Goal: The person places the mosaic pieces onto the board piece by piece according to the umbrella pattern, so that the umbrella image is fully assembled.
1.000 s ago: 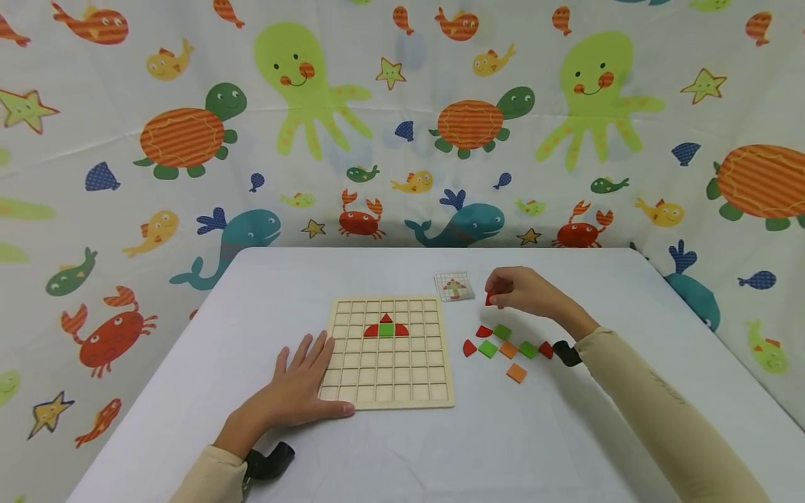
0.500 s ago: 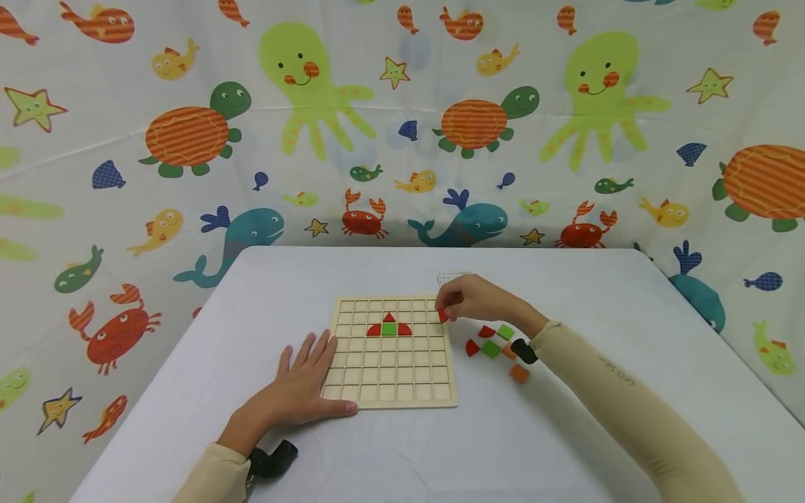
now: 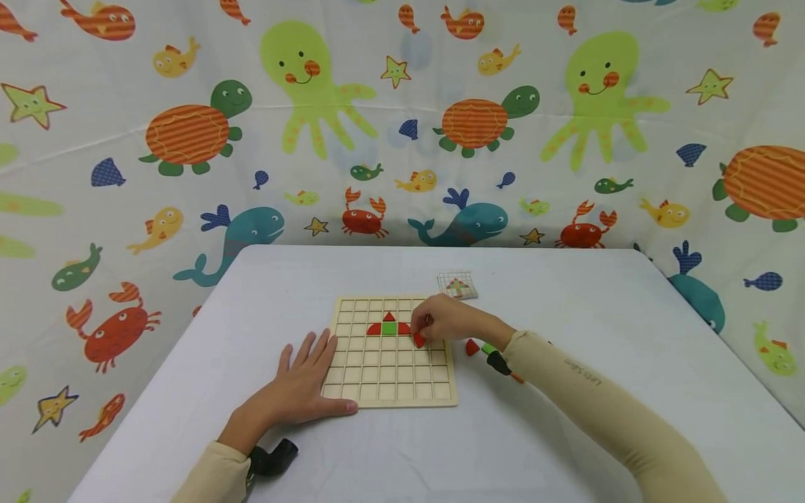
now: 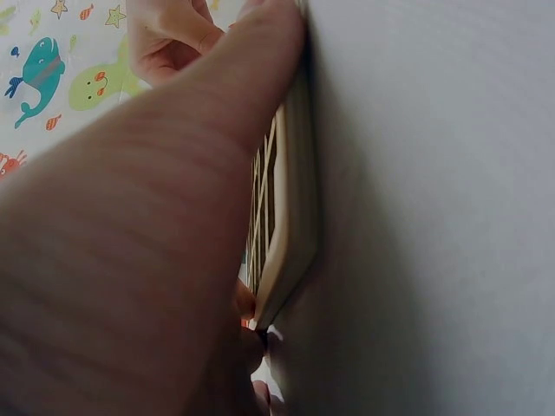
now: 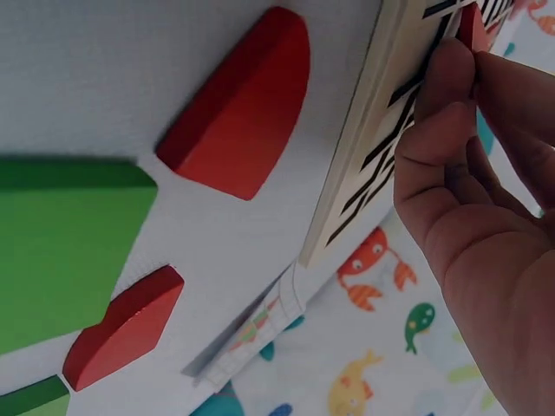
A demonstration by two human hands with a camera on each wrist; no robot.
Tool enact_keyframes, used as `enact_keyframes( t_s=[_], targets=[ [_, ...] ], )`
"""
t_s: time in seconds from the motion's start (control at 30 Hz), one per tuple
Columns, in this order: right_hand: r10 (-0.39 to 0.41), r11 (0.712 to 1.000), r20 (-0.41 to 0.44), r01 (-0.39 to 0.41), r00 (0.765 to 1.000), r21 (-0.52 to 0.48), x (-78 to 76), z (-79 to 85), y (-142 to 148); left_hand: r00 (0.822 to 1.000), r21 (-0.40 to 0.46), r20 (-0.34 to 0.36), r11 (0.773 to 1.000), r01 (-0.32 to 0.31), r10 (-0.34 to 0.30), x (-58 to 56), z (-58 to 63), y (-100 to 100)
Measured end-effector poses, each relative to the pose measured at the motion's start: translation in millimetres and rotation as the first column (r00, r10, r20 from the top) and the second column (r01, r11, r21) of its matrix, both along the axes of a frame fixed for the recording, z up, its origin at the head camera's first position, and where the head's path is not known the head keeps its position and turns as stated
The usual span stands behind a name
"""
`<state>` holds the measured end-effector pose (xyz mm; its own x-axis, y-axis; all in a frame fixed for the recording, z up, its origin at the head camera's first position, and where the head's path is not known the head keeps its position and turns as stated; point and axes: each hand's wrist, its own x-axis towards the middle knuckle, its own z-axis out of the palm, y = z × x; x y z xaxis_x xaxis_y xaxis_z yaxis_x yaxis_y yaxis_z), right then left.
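Observation:
My right hand [image 3: 448,318] pinches a small red piece [image 3: 419,340] between thumb and finger, over the right part of a wooden grid board [image 3: 390,381]. The fingers hide part of that piece, also in the right wrist view. My left hand [image 3: 298,384] rests at the board's left edge and lower left corner, its fingers spread and straight. In the board's upper rows lie a green square [image 3: 389,329], a red triangle [image 3: 389,317] above it and a red rounded piece [image 3: 374,330] on its left. Another red piece on its right is partly covered by my right hand.
A pattern card [image 3: 462,288] lies behind the board's right corner. Right of the board are loose pieces, partly hidden by my right forearm in the head view; the right wrist view shows a red quarter-circle [image 5: 247,108] and a green square [image 5: 61,251] there.
My right hand has carried the red piece left and toward me, from beside the card to over the board. The left hand has stayed at the board's edge.

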<state>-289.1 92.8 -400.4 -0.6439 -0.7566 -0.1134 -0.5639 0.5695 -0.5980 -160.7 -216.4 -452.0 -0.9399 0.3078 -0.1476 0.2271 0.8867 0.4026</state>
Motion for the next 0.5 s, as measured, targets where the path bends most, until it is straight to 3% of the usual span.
enact_keyframes(
  t_s=[0.5],
  targets=[
    [-0.004, 0.999, -0.059, 0.007, 0.998, 0.043, 3.7, -3.8, -4.6, 1.000, 0.004, -0.004, 1.000, 0.003, -0.003, -2.6, 0.3, -1.1]
  ],
)
